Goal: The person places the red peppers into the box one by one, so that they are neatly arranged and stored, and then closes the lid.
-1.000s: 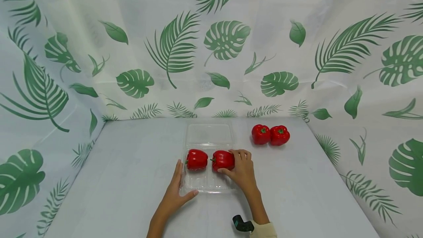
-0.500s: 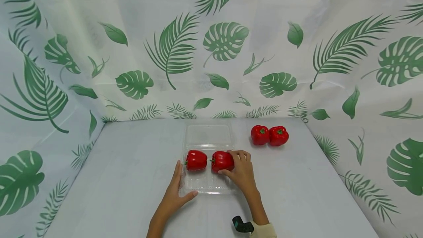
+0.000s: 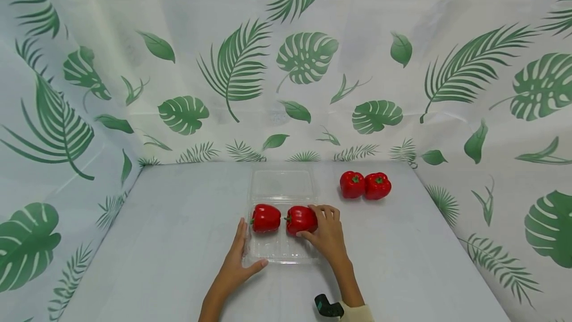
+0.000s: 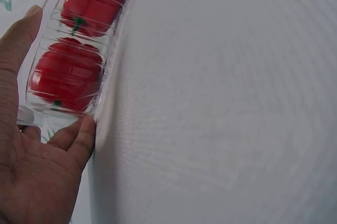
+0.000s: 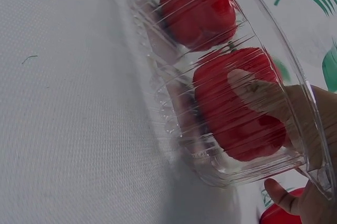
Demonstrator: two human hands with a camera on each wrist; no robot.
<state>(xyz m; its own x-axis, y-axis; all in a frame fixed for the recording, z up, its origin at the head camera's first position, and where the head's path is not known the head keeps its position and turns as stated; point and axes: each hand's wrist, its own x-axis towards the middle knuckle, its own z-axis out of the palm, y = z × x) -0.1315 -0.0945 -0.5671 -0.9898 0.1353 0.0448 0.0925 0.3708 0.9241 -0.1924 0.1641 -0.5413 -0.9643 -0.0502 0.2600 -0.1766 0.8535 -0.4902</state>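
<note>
A clear plastic clamshell container [image 3: 268,251] lies on the table with its lid [image 3: 283,183] folded back, away from me. Inside, along the back of the base, are two red bell peppers on their sides: a left one [image 3: 266,218] and a right one [image 3: 301,220], a small gap between them. My right hand [image 3: 329,232] grips the right pepper, thumb in front and fingers over its right end; the right wrist view shows that thumb through the clear wall. My left hand [image 3: 237,262] touches the container's left side with straight fingers, its thumb spread by the front left corner.
Two more red bell peppers, one [image 3: 352,185] touching the other [image 3: 378,186], stand stems up at the back right of the white table [image 3: 170,242]. A leaf-printed sheet [image 3: 250,128] hangs behind and at both sides. A black device [image 3: 328,306] sits by my right wrist.
Both hands keep their places on the container and the right pepper. Only a slight shift of the whole head view shows.
</note>
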